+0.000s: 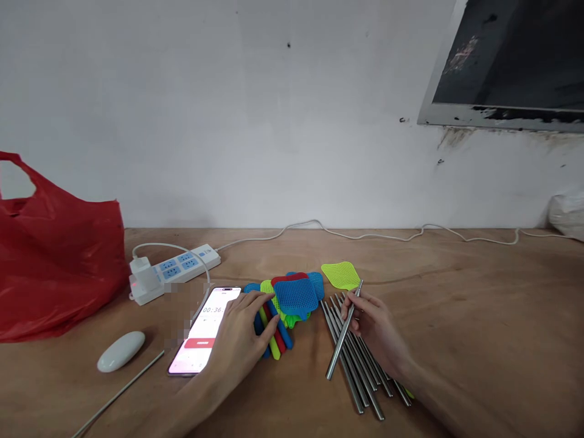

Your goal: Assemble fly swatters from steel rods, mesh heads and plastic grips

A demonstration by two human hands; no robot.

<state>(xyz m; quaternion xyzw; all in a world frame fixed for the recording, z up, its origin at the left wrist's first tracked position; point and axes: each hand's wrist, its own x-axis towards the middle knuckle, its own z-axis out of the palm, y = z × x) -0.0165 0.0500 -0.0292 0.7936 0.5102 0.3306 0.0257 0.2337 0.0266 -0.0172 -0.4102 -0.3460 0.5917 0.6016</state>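
My right hand (371, 322) pinches a shiny metal rod (340, 347) near its upper end, holding it at a slant. Beneath that hand, several more metal rods (356, 371) lie side by side on the table. My left hand (244, 331) is open, thumb and index finger spread at the edge of a pile of coloured plastic. In that pile are several fly swatter heads, a blue mesh one (296, 298) on top. Blue, red and yellow-green plastic handles (274, 345) stick out under my left thumb. A yellow-green fly swatter head (340, 275) lies alone behind the rods.
A lit phone (194, 359) showing a timer lies partly under my left hand. Further left are a white power strip (182, 274) with a charger and cable, a white oval object (121, 351) and a red plastic bag (59, 261). A thin cable (365, 236) runs along the wall.
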